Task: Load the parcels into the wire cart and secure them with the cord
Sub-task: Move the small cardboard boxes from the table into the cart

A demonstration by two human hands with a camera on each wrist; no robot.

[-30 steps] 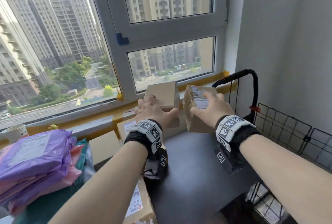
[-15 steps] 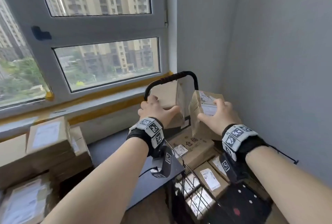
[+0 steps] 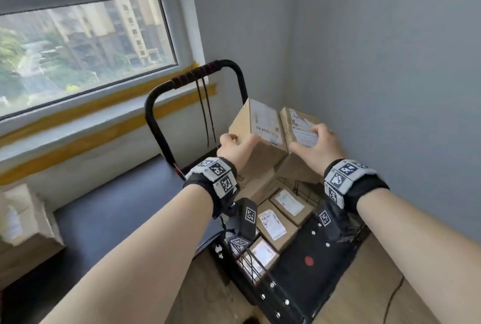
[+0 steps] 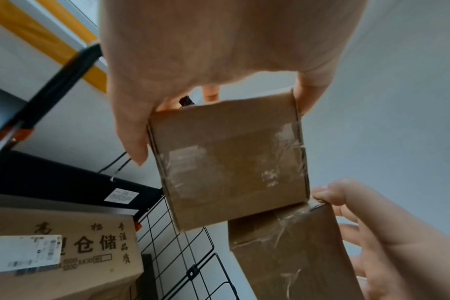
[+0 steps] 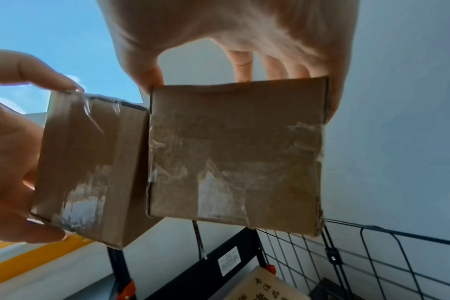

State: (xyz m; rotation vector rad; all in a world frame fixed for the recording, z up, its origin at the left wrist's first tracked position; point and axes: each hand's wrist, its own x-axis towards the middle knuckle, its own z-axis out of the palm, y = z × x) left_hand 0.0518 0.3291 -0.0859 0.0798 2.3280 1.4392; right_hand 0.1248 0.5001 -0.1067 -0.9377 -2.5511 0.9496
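Both hands are now hovering over the wire cart point(image 3: 346, 222), having swung away from the window ledge since a second ago, each carrying a small box with it. Left hand point(image 3: 235, 148) is clamping the left box point(image 3: 260, 126), thumb on one side and fingers on the other; right hand point(image 3: 318, 148) is gripping the right box point(image 3: 299, 126) the same way, fingers curled over its labelled top. Two boxes are being held in the air, side by side and touching along one edge, as the right wrist view shows. They are hanging above the far end of the cart, just in front of the black handle point(image 3: 192, 76) and close to the grey wall point(image 3: 390, 63) on the right, so room on that side is looking tight. Below them, one large printed carton point(image 4: 64, 249) is lying in the cart, and nearer the person at least four smaller labelled parcels point(image 3: 276, 223) are sitting inside the wire walls. One dark cord point(image 3: 205, 110) is hanging from the handle in two strands, loose. Left of the cart, a dark table surface point(image 3: 117, 206) is lying open, with more cartons point(image 3: 20, 222) blurred at its far left edge.
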